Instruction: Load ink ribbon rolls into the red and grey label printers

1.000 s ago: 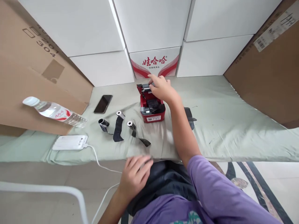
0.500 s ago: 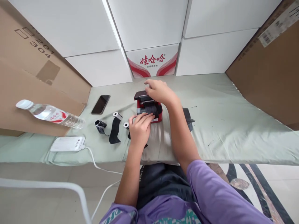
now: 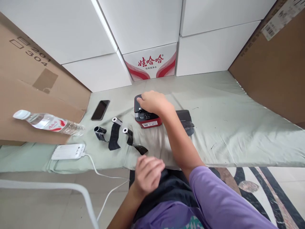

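The small red and black printer [image 3: 149, 122] stands on the cloth-covered surface with its lid down. My right hand [image 3: 153, 101] lies over the top of the printer, thumb on the lid and fingers bent across it, partly hidden. Nearer to my body, above my lap, my left hand [image 3: 149, 174] hangs with curled fingers and nothing visible in it. Between the printer and my left hand, a small roll with a dark, shiny ribbon [image 3: 140, 149] lies partly unwound. Further left are another roll with a black strip [image 3: 114, 135] and a dark roll [image 3: 100, 132].
To the right of the printer, partly behind my right forearm, lies a dark flat case [image 3: 184, 119]. A phone [image 3: 100, 110], a water bottle [image 3: 51, 122] and a white power bank [image 3: 68, 152] with a cable are on the left. White boxes [image 3: 202, 54] line the back; cardboard boxes [image 3: 28, 86] flank the sides.
The printer's lid has gone from raised to down under my right hand. My left hand has left the printer and drawn back towards my lap, fingers curling.
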`<state>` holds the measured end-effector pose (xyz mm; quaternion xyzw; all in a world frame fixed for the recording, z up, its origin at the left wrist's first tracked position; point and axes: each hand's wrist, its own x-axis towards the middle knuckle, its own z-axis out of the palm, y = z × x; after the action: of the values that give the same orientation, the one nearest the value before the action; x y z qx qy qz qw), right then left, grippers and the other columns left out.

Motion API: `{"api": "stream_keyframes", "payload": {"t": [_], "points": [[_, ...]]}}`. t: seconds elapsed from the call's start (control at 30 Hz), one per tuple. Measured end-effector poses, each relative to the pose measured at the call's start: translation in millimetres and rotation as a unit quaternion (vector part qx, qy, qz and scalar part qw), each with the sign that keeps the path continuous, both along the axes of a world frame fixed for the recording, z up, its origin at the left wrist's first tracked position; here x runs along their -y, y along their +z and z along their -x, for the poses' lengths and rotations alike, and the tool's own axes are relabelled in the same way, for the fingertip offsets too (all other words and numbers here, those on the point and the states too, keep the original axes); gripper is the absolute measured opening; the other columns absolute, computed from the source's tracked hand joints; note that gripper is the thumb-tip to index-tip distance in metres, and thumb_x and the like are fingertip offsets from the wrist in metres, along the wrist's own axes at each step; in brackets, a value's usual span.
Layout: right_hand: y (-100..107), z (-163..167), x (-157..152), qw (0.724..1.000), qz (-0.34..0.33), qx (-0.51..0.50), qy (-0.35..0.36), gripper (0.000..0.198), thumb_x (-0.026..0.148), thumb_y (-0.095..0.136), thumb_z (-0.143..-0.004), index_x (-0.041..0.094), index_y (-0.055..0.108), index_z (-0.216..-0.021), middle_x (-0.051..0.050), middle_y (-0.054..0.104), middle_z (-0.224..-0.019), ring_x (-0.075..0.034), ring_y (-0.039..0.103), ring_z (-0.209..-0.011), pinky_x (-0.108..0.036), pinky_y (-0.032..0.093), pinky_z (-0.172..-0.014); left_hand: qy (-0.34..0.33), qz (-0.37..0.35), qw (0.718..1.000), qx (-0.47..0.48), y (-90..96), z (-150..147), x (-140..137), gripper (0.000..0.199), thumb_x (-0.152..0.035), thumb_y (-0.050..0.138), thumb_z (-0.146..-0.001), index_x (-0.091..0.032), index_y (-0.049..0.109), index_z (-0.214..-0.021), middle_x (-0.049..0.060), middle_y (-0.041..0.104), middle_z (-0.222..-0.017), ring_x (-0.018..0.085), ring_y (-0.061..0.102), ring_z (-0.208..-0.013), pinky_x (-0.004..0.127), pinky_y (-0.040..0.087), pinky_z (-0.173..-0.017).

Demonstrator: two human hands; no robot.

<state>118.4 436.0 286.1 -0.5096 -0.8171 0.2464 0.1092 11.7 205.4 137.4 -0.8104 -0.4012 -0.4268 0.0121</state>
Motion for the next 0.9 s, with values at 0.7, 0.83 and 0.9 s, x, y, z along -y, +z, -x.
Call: {"api": "stream_keyframes", "payload": {"t": [0.7, 0.83, 0.9], "points": [[-24, 8, 49, 0.996, -0.08, 0.023, 0.042, 0.066, 0.058, 0.032, -0.107, 0.009, 0.073, -0.125, -0.023, 0.075, -0.123, -0.036, 0.067, -0.123, -0.06, 0.024, -0.124, -0.192, 0.359, 0.898, -0.166, -106.2, -39, 53, 0.021, -0.015, 0.06, -0.091, -0.024, 0.074, -0.104, 0.001, 0.08, -0.098, 0.02, 0.074, -0.091, 0.036, 0.054, -0.079], [-60, -37, 133, 0.986, -0.158, -0.046, 0.013, 0.063, 0.046, 0.036, -0.109, 0.003, 0.047, -0.154, -0.022, 0.065, -0.144, -0.032, 0.047, -0.15, -0.055, 0.014, -0.132, -0.141, 0.426, 0.889, -0.089, -109.1, -39, 51, 0.024, -0.015, 0.055, -0.097, -0.023, 0.075, -0.108, 0.001, 0.08, -0.104, 0.019, 0.074, -0.098, 0.033, 0.054, -0.091], [-80, -45, 169, 0.992, -0.12, -0.027, 0.002, 0.061, 0.04, 0.037, -0.109, 0.002, 0.043, -0.156, -0.023, 0.059, -0.151, -0.033, 0.045, -0.151, -0.052, 0.023, -0.13, -0.137, 0.438, 0.887, -0.057, -112.9, -38, 49, 0.024, -0.012, 0.056, -0.095, -0.021, 0.077, -0.103, 0.002, 0.08, -0.102, 0.019, 0.074, -0.096, 0.031, 0.054, -0.092]]}}
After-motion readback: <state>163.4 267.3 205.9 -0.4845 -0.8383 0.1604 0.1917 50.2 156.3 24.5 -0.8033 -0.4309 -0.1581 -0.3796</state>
